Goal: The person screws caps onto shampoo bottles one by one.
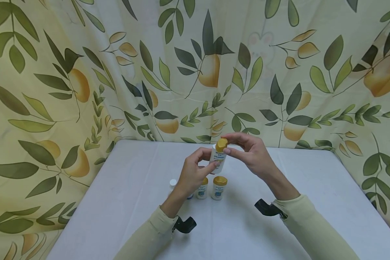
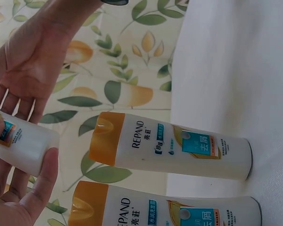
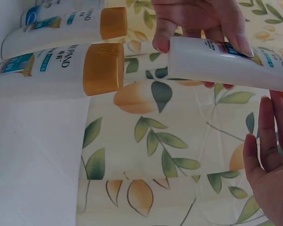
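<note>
A white shampoo bottle [image 1: 217,167] with a gold cap is held up over the table, tilted slightly. My left hand [image 1: 193,171] grips its lower body, thumb across the label. My right hand [image 1: 251,155] pinches the gold cap [image 1: 221,144] between thumb and fingers. In the right wrist view the raised bottle [image 3: 198,63] lies across the picture, its cap partly cut off by the frame edge. Below the hands, two matching gold-capped shampoo bottles, one nearer the right [image 1: 218,190] and one beside it [image 1: 202,192], stand upright on the table.
A white-capped bottle [image 1: 173,183] stands farther left, partly behind the left forearm. Beside it, a bottle with blue on its label [image 3: 33,16] is mostly hidden. The white-covered table [image 1: 117,202] ends at a curtain [image 1: 195,108] printed with fruit and leaves.
</note>
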`<state>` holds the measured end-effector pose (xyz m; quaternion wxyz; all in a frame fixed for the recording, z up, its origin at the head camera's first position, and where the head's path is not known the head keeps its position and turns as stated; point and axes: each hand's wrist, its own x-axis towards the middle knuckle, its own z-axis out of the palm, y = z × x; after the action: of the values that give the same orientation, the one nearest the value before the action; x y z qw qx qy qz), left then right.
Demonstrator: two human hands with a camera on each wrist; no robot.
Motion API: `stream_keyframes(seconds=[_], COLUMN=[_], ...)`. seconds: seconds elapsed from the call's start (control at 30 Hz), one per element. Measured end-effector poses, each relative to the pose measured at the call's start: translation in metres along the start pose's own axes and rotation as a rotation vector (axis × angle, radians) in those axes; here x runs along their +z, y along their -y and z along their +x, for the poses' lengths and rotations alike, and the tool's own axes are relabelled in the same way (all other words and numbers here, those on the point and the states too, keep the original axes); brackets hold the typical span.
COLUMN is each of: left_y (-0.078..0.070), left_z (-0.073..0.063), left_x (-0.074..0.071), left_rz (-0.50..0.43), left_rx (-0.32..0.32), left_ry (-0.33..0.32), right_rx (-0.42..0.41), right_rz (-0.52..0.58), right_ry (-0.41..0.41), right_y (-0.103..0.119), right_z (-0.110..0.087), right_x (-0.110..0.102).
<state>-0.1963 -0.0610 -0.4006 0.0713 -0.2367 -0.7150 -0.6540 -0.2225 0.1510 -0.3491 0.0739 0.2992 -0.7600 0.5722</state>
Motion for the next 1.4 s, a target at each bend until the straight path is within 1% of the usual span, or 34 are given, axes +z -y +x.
stream_keyframes(seconds=[0.9, 1.4], left_y=[0.0001, 0.0029], left_z=[0.0003, 0.0004], left_x=[0.0028, 0.0045], left_rz=[0.012, 0.018], left_rx=[0.016, 0.013], left_ry=[-0.024, -0.04], right_rx=[0.048, 0.049], right_rz=[-0.003, 0.001], right_ry=[-0.052, -0.071], right_y=[-0.0005, 0.0017], right_z=[-0.0001, 0.0017], right_x=[0.0037, 0.0056])
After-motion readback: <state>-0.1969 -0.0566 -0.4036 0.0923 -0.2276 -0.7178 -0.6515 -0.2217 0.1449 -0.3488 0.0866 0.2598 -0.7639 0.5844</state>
